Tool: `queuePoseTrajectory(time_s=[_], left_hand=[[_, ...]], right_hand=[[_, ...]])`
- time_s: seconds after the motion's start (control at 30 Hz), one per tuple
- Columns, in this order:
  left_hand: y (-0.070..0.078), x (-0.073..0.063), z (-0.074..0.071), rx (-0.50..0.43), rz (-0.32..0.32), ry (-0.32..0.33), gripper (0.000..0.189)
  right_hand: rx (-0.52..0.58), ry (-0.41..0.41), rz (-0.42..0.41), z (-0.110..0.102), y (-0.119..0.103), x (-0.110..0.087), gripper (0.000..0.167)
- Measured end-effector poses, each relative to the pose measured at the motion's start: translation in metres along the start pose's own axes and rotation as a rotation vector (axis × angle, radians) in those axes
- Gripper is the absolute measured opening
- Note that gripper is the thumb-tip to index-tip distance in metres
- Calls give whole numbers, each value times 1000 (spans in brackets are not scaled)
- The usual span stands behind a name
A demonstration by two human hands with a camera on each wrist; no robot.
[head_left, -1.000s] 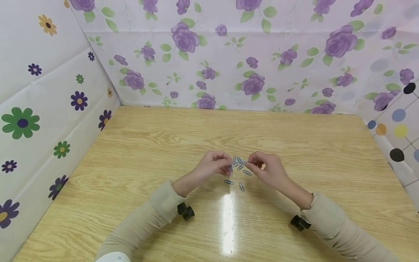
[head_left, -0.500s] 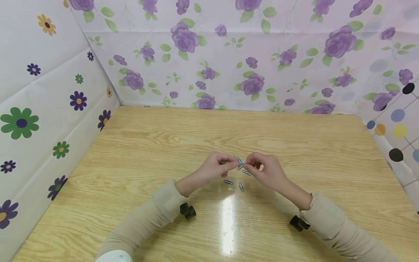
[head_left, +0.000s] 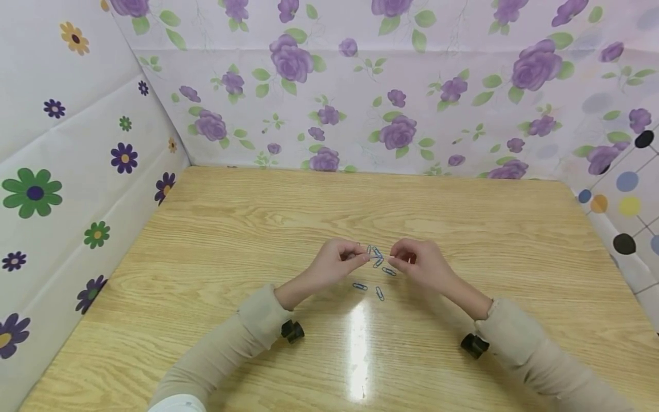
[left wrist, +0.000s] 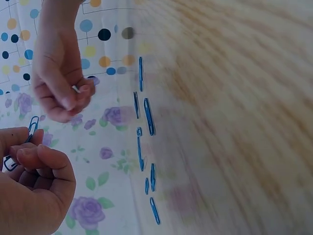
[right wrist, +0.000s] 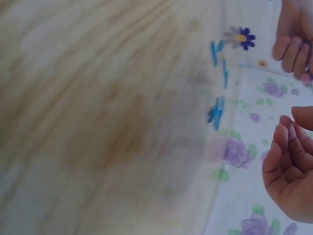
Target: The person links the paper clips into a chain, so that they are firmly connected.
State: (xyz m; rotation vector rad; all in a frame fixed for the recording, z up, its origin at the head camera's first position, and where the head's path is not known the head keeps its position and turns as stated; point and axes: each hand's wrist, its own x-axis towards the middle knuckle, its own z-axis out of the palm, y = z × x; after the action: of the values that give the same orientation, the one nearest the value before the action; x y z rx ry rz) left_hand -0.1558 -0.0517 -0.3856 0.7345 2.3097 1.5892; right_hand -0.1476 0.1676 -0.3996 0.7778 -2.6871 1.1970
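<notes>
In the head view, my left hand [head_left: 337, 264] pinches a blue paper clip [left wrist: 33, 127] between thumb and fingers, above the table. A second wire loop [left wrist: 9, 164] shows below those fingers in the left wrist view; whether it is linked to the first is hidden. Facing it, my right hand [head_left: 423, 264] has loosely curved fingers, and its thumb stands apart from the fingertips [right wrist: 286, 120] with nothing visible between them. Between and below both hands lie several loose blue paper clips, among them one clip [head_left: 389, 271] near the right fingertips.
Two more paper clips lie nearer the person, one clip [head_left: 360, 286] at the left and another clip [head_left: 380, 293] at the right. The wooden table [head_left: 247, 229] meets a flowered cloth wall [head_left: 355, 114] at the back. Patterned cloth also stands along both sides.
My hands came together over the clips with the left moving right, then parted. The right hand has let go of the clip it pinched; the left has drawn slightly back, still pinching.
</notes>
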Motion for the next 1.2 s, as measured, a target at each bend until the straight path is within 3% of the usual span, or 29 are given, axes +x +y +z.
queuePoseTrajectory(time_s=[0.2,0.3,0.77,0.93,1.03,1.17,1.2], left_hand=[[-3,0,0,-18,-10,14,12],[-3,1,0,-19,-16,13,12],[-4,1,0,-15,-38,-10,18],[1,-1,-2,-33,-48,-26,17],[13,-4,-4,-37,-44,-32,15],[27,-9,-6,-32,-21,-33,14],[25,-8,-6,-33,-20,-33,15]], right_hand=[[-17,-210,136,6,18,5,8],[-6,-264,178,9,22,7,11],[-140,-279,199,17,20,11,14],[-84,-258,185,15,19,8,12],[-27,-233,154,13,17,7,2],[22,-218,121,8,12,5,18],[33,-216,121,7,10,5,19]])
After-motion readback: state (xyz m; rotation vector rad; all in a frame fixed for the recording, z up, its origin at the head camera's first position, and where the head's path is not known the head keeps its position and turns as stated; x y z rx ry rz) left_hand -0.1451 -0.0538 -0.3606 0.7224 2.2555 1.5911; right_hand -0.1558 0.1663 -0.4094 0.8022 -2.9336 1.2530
